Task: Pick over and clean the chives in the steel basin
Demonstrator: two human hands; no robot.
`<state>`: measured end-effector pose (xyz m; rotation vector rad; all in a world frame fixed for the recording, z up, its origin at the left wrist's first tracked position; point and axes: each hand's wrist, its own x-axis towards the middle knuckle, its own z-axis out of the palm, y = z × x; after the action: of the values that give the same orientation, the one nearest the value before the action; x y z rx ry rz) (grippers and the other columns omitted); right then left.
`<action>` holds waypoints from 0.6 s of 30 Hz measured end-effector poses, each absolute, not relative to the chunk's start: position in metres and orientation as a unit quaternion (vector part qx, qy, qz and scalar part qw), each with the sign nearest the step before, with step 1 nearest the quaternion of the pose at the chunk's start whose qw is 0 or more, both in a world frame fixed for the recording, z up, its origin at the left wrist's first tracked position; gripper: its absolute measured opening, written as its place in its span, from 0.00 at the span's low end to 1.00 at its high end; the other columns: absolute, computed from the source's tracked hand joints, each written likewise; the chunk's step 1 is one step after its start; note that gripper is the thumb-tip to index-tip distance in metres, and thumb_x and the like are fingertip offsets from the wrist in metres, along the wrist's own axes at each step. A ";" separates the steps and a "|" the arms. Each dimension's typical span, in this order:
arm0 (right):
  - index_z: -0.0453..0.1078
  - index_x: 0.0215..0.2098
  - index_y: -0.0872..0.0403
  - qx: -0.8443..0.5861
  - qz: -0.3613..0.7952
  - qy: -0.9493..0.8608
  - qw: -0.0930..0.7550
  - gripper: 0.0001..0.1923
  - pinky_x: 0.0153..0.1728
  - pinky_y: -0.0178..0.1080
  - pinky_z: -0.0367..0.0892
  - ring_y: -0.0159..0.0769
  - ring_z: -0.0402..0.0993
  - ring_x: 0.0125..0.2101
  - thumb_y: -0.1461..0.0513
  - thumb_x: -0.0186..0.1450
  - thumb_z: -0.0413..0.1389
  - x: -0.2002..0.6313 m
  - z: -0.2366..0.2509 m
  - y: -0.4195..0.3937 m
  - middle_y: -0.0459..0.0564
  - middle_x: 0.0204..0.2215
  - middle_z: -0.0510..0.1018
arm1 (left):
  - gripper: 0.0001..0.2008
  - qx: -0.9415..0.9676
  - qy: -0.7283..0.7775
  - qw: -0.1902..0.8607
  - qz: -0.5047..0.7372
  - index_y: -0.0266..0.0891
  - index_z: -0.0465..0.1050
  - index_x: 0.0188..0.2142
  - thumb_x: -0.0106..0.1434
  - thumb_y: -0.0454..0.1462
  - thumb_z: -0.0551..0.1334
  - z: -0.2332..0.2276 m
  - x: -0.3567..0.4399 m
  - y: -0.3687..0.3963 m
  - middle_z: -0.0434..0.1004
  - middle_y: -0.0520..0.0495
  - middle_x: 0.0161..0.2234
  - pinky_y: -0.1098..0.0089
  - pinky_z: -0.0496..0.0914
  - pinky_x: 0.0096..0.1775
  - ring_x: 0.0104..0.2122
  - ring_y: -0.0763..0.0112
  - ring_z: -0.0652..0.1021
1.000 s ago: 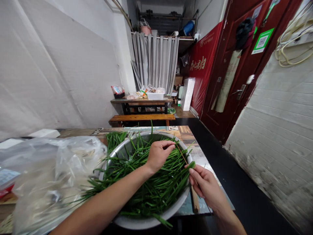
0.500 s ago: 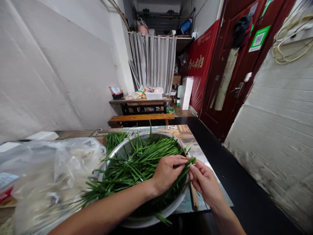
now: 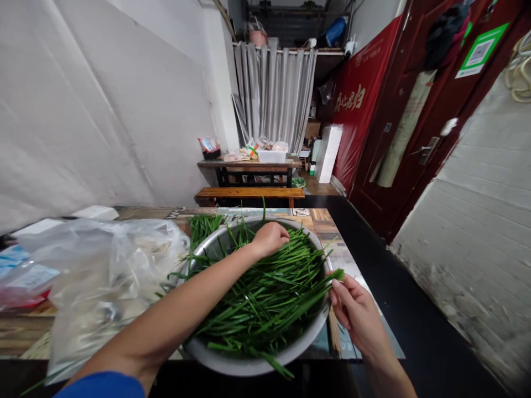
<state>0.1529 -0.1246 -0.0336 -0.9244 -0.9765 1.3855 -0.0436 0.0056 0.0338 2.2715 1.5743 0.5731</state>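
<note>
Chives [image 3: 265,287] in bowl [image 3: 249,362]; wooden table [image 3: 319,218]

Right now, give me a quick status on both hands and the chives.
Left hand reaching into the chives at the metal basin's far side. Right hand pinching chive tips at the rim. Nothing in the way.

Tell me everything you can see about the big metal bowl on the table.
The metal bowl is wide, round and shallow, dull silver like steel or aluminium. It sits upright at the table's near edge, heaped with long green chive leaves, some hanging over its rim. The left hand reaches into the greens at its far side; the right hand pinches leaf tips beside its right rim.
</note>
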 end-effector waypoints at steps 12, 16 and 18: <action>0.67 0.37 0.54 -0.396 0.595 -0.419 0.560 0.13 0.10 0.27 0.37 0.17 0.46 0.08 0.54 0.59 0.56 0.155 -0.036 -0.123 0.39 0.17 0.65 | 0.07 0.745 0.624 0.143 0.186 0.38 0.79 0.28 0.48 0.34 0.63 -0.010 -0.066 0.054 0.78 0.44 0.29 0.71 0.65 0.35 0.31 0.65 0.75; 0.67 0.37 0.55 -0.401 0.589 -0.430 0.554 0.15 0.09 0.27 0.38 0.18 0.46 0.08 0.53 0.59 0.56 0.154 -0.034 -0.122 0.39 0.17 0.65 | 0.06 0.739 0.618 0.162 0.216 0.38 0.78 0.27 0.50 0.35 0.62 -0.014 -0.070 0.055 0.78 0.47 0.26 0.73 0.65 0.33 0.28 0.69 0.74; 0.67 0.38 0.55 -0.402 0.586 -0.442 0.548 0.15 0.09 0.27 0.38 0.18 0.47 0.08 0.53 0.59 0.56 0.154 -0.034 -0.122 0.39 0.17 0.65 | 0.07 0.732 0.614 0.170 0.243 0.37 0.78 0.27 0.51 0.36 0.61 -0.008 -0.068 0.052 0.77 0.47 0.26 0.72 0.65 0.33 0.28 0.69 0.74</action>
<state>0.1541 -0.1223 -0.0338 -0.9512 -1.0469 1.3873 -0.0682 0.0519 -0.0079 2.0792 1.7429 0.6897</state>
